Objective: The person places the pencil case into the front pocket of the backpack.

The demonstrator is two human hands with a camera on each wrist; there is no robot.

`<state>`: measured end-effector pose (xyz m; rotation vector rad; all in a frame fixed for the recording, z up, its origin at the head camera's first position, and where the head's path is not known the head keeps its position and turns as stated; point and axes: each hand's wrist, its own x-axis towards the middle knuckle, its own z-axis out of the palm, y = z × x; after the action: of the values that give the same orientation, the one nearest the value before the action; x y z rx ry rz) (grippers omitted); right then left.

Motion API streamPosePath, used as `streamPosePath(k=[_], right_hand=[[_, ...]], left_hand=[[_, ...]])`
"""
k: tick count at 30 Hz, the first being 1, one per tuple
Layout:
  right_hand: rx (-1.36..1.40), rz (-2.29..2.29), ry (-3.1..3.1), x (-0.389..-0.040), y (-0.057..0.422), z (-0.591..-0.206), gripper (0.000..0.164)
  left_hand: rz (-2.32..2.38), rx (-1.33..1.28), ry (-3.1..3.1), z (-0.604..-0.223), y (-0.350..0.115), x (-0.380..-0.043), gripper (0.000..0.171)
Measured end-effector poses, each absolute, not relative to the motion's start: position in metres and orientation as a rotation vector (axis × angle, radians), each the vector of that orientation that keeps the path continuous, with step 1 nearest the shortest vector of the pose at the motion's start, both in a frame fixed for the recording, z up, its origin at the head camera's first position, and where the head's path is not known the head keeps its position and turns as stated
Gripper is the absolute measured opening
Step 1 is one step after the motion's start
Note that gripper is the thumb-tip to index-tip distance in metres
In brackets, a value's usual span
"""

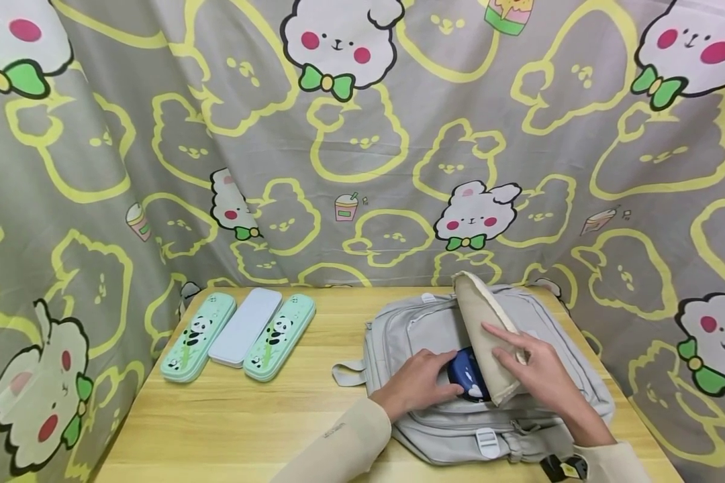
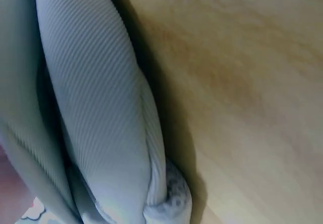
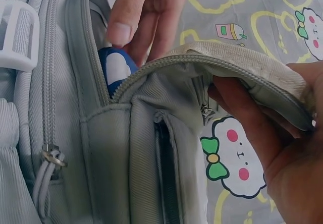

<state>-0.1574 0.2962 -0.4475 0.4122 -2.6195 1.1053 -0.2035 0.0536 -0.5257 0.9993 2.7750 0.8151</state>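
Note:
A light grey backpack [image 1: 423, 436] lies on the table with its front pocket unzipped. My right hand [image 1: 540, 369] holds up the pocket's flap [image 1: 480, 335], whose beige lining faces out. In the right wrist view, the fingers of my right hand [image 3: 272, 133] are at the zipped edge of the flap. My left hand [image 1: 419, 379] grips a dark blue rounded item [image 1: 468, 376] with white shapes, at the mouth of the pocket. The lower part of this blue item [image 3: 118, 70] is hidden inside the pocket. Grey ribbed fabric [image 2: 96, 93] fills much of the left wrist view.
Two mint green panda cases [image 1: 199, 339] [image 1: 280, 339] lie at the left of the table [image 1: 266, 429], with a plain pale case [image 1: 246, 329] between them. A patterned grey curtain [image 1: 338, 147] surrounds the back and sides. A white buckle [image 1: 487, 443] sits on the backpack's near side.

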Motion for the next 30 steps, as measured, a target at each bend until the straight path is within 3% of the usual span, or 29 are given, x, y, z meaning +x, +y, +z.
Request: streamPosePath(k=[12,19,30], right_hand=[[0.529,1.036,-2.750,-0.165,0.302,-0.437,0.042],[0.584,1.116,-2.796,-0.172,0.304,-0.434,0.044],[0.451,1.021,-2.855,-0.175,0.303,-0.429,0.041]], left_hand=[[0.955,1.014,2.779,-0.522,0.012,-0.211,0.036],[0.961,1.012,2.783,-0.522,-0.009,-0.214,0.033],[1.037,1.035,2.879,-0.529,-0.053,-0.225,0.033]])
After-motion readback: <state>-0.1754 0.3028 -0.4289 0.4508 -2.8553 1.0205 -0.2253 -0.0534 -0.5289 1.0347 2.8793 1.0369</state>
